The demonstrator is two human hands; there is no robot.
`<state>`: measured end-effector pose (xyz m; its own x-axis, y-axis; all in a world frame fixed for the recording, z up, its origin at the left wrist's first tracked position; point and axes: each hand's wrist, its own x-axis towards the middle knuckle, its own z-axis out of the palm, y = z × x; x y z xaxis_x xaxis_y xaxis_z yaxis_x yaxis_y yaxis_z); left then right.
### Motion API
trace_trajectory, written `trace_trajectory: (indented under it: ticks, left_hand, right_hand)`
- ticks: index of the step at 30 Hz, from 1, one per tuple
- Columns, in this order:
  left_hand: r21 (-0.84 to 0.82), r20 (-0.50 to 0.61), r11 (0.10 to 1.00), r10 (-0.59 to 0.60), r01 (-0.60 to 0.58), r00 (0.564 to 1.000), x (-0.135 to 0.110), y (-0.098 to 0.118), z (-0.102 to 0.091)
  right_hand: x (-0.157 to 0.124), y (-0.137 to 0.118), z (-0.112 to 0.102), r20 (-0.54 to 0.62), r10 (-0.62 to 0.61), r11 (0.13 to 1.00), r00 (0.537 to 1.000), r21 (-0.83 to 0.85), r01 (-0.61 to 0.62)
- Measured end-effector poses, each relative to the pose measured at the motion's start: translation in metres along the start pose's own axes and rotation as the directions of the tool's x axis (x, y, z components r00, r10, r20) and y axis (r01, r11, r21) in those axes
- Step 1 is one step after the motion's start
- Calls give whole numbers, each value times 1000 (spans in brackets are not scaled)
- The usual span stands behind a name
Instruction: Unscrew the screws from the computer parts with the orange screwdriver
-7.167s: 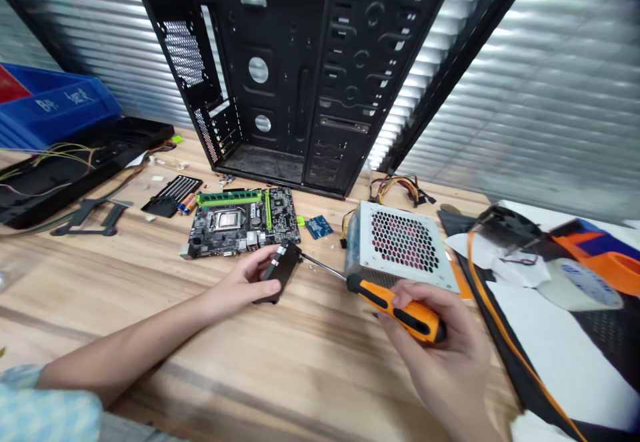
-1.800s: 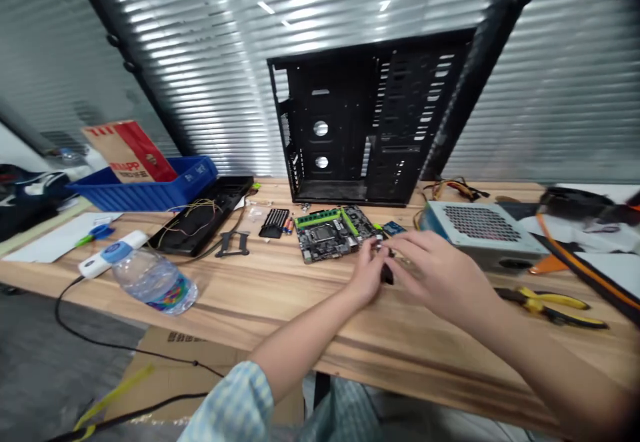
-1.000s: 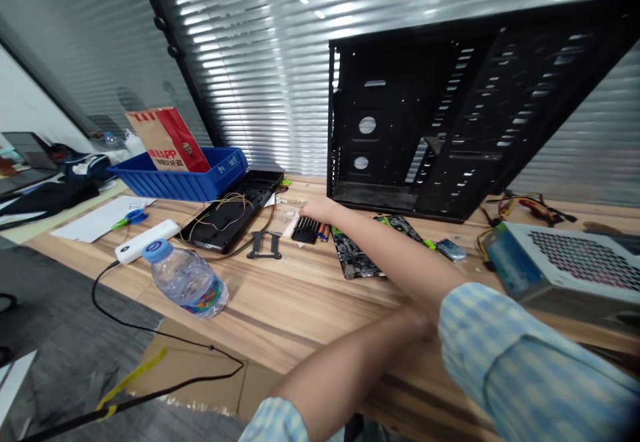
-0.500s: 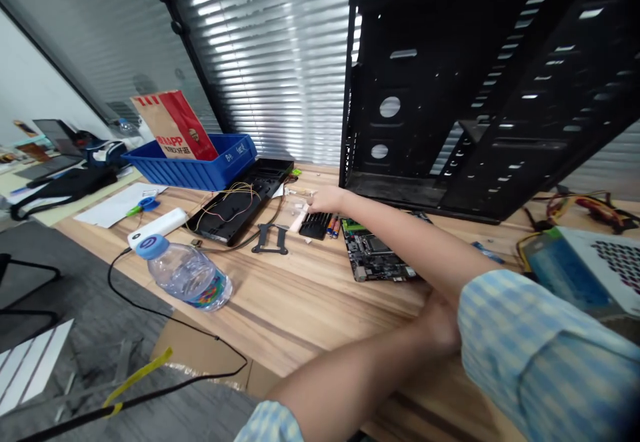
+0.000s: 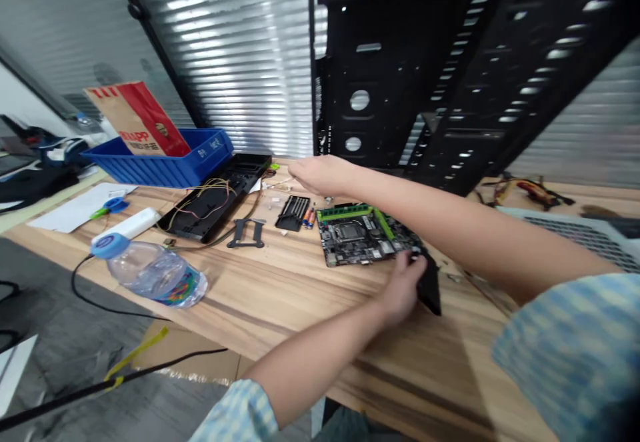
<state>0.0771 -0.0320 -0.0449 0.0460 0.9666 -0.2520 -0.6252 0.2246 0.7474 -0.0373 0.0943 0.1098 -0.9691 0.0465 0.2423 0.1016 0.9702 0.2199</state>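
The flat black plate (image 5: 429, 287) is held at the near right corner of the motherboard (image 5: 350, 239), just beside the board. Whether its lower edge touches the wooden surface (image 5: 280, 295) cannot be determined. The left hand (image 5: 404, 289) has its grip clamped on the plate, with the fingers over its upper part.

The right hand (image 5: 320, 175) is extended toward the far side of the surface, its grip open, fingers together and pointing left, with no item visible in it. It is just behind a black finned block (image 5: 293, 213) and a pair of batteries (image 5: 309, 218). The right forearm passes above the motherboard, which carries a green-topped memory module (image 5: 345, 213).

Left of the board lie a black bracket (image 5: 245, 232) and a black panel with loose wires (image 5: 210, 195). A clear water bottle (image 5: 150, 275) lies on its side near the surface edge. A blue crate (image 5: 160, 159) holds a paper bag (image 5: 133, 119). A black computer case (image 5: 400, 75) stands behind the board.
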Motion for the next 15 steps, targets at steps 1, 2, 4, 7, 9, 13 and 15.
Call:
trace_trajectory:
  ticks: [1,2,4,7,9,13,15]
  left_hand:
    - [22,-37,1000,9,-8,999,-1,3,1]
    - [23,-50,1000,22,-21,998,-2,6,2]
    - [2,-27,999,36,-36,999,-4,11,4]
    - [8,75,999,48,-48,996,-10,17,9]
    - [34,139,998,43,-48,989,-15,20,13]
    - [128,217,990,33,-61,976,-25,23,20]
    - [172,228,981,50,-91,972,-29,23,23]
  right_hand:
    - [-19,-6,-18,-60,53,997,997,56,-50]
    - [-41,-13,-35,-103,86,991,991,107,-75]
    - [-92,-28,-62,-171,172,972,970,191,-139]
    - [-176,-51,-74,-282,379,903,881,322,-286]
    - [-228,-64,-63,-334,603,777,724,452,-438]
    - [-292,-87,-19,-233,920,373,315,763,-528]
    - [-302,-98,-3,-213,955,288,207,838,-464]
